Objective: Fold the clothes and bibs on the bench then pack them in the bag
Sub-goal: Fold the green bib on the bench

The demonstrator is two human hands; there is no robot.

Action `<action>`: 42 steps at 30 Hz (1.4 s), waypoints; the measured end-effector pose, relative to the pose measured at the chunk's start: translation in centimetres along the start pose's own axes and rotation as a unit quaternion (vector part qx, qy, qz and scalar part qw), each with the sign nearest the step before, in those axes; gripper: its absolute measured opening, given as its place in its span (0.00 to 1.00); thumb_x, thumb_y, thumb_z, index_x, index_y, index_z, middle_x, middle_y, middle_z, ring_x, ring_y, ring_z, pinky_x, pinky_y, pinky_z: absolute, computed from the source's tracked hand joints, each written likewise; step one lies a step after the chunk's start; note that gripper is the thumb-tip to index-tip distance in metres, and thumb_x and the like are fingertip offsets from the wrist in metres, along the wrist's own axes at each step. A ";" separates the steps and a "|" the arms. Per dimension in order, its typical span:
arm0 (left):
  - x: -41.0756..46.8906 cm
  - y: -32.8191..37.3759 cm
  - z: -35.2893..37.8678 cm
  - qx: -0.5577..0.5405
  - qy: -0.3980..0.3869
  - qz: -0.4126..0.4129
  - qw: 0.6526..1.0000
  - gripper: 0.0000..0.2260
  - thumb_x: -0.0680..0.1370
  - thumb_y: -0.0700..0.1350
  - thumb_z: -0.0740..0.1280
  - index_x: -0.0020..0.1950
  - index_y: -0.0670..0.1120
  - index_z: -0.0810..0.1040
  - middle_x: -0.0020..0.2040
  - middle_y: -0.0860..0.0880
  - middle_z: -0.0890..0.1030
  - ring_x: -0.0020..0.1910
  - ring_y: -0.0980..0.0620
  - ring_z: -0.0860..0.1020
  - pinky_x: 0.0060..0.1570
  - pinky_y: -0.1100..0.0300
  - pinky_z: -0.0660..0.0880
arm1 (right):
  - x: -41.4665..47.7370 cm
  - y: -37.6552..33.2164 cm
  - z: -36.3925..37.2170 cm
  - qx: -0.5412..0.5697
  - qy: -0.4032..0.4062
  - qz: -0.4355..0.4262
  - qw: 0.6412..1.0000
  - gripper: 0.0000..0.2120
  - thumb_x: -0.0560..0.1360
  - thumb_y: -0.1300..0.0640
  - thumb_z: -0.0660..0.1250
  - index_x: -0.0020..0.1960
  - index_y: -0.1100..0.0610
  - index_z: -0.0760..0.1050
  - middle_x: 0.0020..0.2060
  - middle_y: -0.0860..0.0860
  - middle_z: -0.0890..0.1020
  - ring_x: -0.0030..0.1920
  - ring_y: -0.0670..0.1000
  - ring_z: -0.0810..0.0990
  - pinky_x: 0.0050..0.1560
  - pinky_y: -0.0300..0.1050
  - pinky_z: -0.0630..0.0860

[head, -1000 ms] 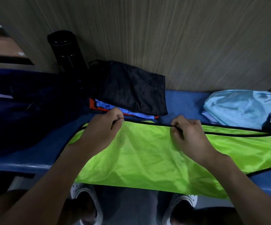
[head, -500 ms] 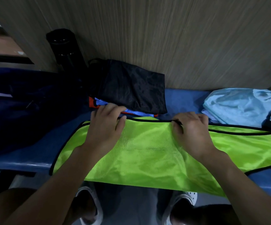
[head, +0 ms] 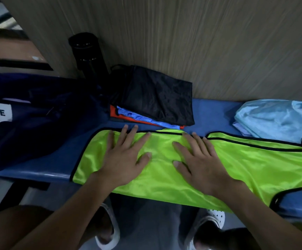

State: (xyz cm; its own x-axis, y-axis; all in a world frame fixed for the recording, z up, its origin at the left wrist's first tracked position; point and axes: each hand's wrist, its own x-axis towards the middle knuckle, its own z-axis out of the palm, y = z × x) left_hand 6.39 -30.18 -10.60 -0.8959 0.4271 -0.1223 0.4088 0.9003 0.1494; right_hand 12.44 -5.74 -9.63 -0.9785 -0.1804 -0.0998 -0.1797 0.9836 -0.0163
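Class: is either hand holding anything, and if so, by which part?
Nothing is held. The left hand and right hand lie flat, fingers straight, on the green bib.

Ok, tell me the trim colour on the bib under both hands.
Black, edging the neon-green bib; head view shows it best.

Bib [head: 236, 168] is lying across the worktop [head: 215, 114]; stack [head: 155, 94] is sitting behind it, bag [head: 38, 123] lying left, pile [head: 273, 118] lying right.
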 end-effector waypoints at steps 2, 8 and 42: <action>-0.1 -0.1 -0.1 -0.004 0.037 0.002 0.999 0.32 0.77 0.67 0.41 0.81 0.60 0.49 0.82 0.50 0.45 0.81 0.48 0.40 0.76 0.38 0.38 | 0.1 -0.1 -0.2 0.002 0.010 0.005 1.000 0.32 0.80 0.34 0.39 0.75 0.48 0.63 0.77 0.55 0.60 0.78 0.59 0.55 0.74 0.67 0.53; -1.0 -1.3 0.3 0.015 0.030 -0.014 0.999 0.31 0.77 0.67 0.38 0.80 0.63 0.49 0.82 0.53 0.45 0.81 0.47 0.40 0.75 0.35 0.38 | 0.3 -0.2 0.1 -0.024 -0.017 0.003 1.000 0.34 0.80 0.34 0.35 0.77 0.48 0.60 0.78 0.52 0.59 0.78 0.58 0.55 0.74 0.68 0.53; 16.0 37.2 -3.1 -0.030 -0.103 0.433 0.895 0.29 0.77 0.52 0.72 0.76 0.52 0.67 0.66 0.52 0.75 0.66 0.48 0.68 0.66 0.47 0.66 | -15.1 18.9 -0.8 0.346 0.197 0.502 0.768 0.09 0.71 0.49 0.71 0.45 0.51 0.73 0.38 0.48 0.78 0.52 0.59 0.76 0.53 0.53 0.67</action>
State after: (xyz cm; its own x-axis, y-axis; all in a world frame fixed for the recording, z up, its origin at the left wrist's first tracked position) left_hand 6.74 9.92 -3.96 -0.1940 0.9745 -0.1123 0.9187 0.2207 0.3276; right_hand 23.71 15.55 -7.68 -0.5680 0.8168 -0.1012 0.6478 0.3678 -0.6671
